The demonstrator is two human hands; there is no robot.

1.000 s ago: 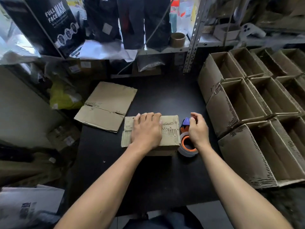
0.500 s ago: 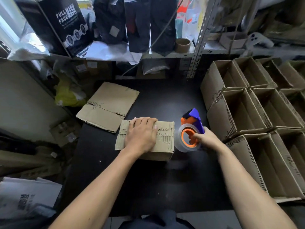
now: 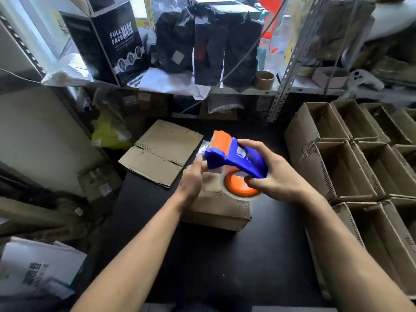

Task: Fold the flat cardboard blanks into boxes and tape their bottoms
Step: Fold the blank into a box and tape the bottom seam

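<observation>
- Head view: we note a folded box (image 3: 216,206) lying on the dark surface (image 3: 225,262); we take this box as our landmark.
- Above the box, the right hand (image 3: 276,176) holds a blue and orange tape dispenser (image 3: 234,157) clear of the cardboard. Its fingers are curled round the blue handle, and the thumb lies at the orange core of the tape roll (image 3: 238,185).
- The left hand (image 3: 193,176) is raised over the box's left part, at the dispenser's front end. Its fingers (image 3: 199,157) are pressed together at the tape's loose end; motion blur prevents us from confirming a pinch.
- A flat cardboard blank (image 3: 161,152) lies on the surface behind and to the left of the box, apart from it.
- Right of the box, several finished boxes (image 3: 351,170) stand open side by side in rows.
- Behind the box, a shelf (image 3: 247,90) carries a black carton marked "FULL FACE MASK" (image 3: 114,41) and dark bags (image 3: 209,43).
</observation>
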